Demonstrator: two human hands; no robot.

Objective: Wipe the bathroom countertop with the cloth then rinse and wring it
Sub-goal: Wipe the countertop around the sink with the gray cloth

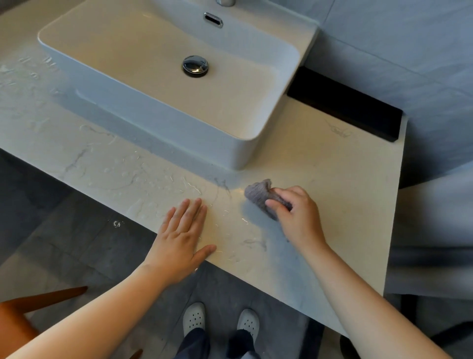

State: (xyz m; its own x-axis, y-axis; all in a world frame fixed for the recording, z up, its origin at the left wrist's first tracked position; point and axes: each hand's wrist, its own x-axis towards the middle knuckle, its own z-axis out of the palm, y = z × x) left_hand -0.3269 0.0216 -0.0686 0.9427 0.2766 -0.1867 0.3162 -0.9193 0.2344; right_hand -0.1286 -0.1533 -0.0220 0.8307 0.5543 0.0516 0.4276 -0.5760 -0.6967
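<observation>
A pale marble countertop [332, 179] runs across the view, wet with drops and streaks on its left and front part. My right hand [297, 217] presses a small crumpled grey cloth [258, 194] flat on the counter, just in front of the basin's near right corner. My left hand [181, 240] lies palm down on the counter's front edge, fingers spread and holding nothing, a little left of the cloth. The white rectangular basin [238, 151] stands on the counter behind both hands, with a chrome drain plug [195, 65].
A faucet base [225, 2] shows at the top edge. A dark recess [345, 105] runs along the wall right of the basin. An orange-brown wooden stool [25, 315] stands on the grey floor at lower left. My feet in white clogs [220, 320] are below the counter.
</observation>
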